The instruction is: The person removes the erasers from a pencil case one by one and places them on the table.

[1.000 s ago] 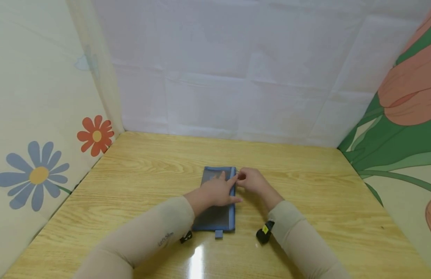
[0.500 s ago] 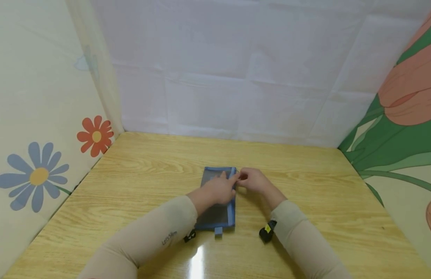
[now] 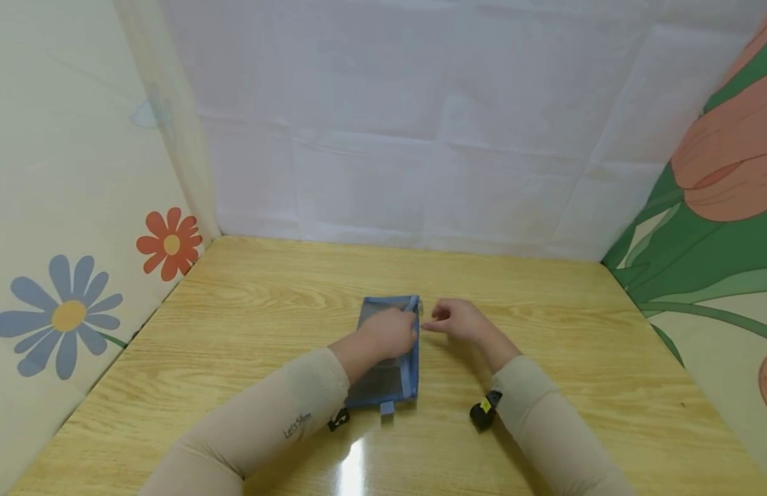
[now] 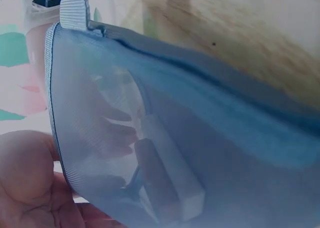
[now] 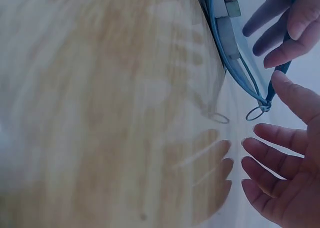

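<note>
A blue mesh zip pouch (image 3: pixel 378 387) lies on the wooden table. My left hand (image 3: pixel 391 332) is over its right side and holds the zip edge; in the right wrist view, some of its fingers (image 5: pixel 267 15) show bluish behind or inside the mesh. My right hand (image 3: pixel 462 319) is just right of the pouch, and the right wrist view shows its fingers apart with nothing between them. A small metal ring (image 5: pixel 254 114) hangs at the pouch's far corner. Through the mesh in the left wrist view, a pale block-like thing (image 4: pixel 175 170) shows inside, its kind unclear.
A blue fabric tab (image 3: pixel 387 409) sticks out at the pouch's near end. Black wrist-worn gear (image 3: pixel 484 412) sits by the right sleeve (image 3: pixel 544 420). A white cloth (image 3: pixel 371 138) hangs behind the table (image 3: pixel 284 275); flower-patterned cloths flank it.
My left hand, spread on the pouch before, now has its fingers curled at the zip edge. My right hand, pinched near the far corner earlier, has come away slightly to the right.
</note>
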`<state>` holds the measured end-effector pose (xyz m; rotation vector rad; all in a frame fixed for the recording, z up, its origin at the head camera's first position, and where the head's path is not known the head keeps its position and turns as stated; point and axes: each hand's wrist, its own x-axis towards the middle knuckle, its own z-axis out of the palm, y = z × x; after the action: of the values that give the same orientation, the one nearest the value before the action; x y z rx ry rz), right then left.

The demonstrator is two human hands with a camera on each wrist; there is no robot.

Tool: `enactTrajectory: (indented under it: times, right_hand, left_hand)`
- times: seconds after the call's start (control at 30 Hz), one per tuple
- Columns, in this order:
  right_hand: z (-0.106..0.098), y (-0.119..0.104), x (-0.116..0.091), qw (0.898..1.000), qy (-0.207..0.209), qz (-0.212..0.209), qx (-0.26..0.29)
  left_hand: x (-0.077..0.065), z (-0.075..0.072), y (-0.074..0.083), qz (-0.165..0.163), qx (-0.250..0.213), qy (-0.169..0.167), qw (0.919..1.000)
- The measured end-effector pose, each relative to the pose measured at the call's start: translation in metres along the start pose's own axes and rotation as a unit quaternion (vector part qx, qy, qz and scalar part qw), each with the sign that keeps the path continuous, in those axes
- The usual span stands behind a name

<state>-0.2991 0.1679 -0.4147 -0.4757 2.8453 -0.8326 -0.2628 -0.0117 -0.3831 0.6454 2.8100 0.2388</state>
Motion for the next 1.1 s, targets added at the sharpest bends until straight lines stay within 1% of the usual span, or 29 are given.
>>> enactTrajectory:
  times: [0.2, 0.3, 0.4, 0.6, 0.77, 0.9, 1.03, 1.1]
  right_hand:
    - [-0.006, 0.003, -0.003, 1.000, 0.002, 0.002, -0.002]
    - [-0.007, 0.004, -0.003, 1.000, 0.002, 0.006, 0.000]
    - [-0.009, 0.004, -0.004, 1.000, 0.002, 0.009, 0.002]
    - [-0.013, 0.002, -0.009, 1.000, 0.005, 0.001, 0.003]
    - [-0.017, -0.001, -0.013, 1.000, -0.002, -0.004, 0.006]
    - [-0.019, -0.003, -0.016, 1.000, -0.004, -0.019, 0.010]
    - [-0.021, -0.006, -0.021, 0.999, -0.004, -0.031, 0.038]
    - [-0.020, -0.007, -0.023, 0.997, -0.006, -0.044, 0.055]
  left_hand:
    - [-0.002, -0.004, -0.006, -0.003, -0.071, -0.017, 0.9973]
    - [-0.003, -0.005, -0.009, -0.004, -0.108, -0.029, 0.9937]
    - [-0.004, -0.005, -0.012, -0.001, -0.137, -0.032, 0.9901]
    - [-0.005, -0.005, -0.021, 0.016, -0.164, -0.024, 0.9860]
    - [-0.009, -0.008, -0.028, 0.031, -0.198, -0.030, 0.9792]
    - [-0.011, -0.008, -0.035, 0.038, -0.224, -0.030, 0.9734]
    - [-0.012, -0.007, -0.041, 0.047, -0.250, -0.032, 0.9667]
    - [-0.012, -0.006, -0.043, 0.055, -0.266, -0.033, 0.9618]
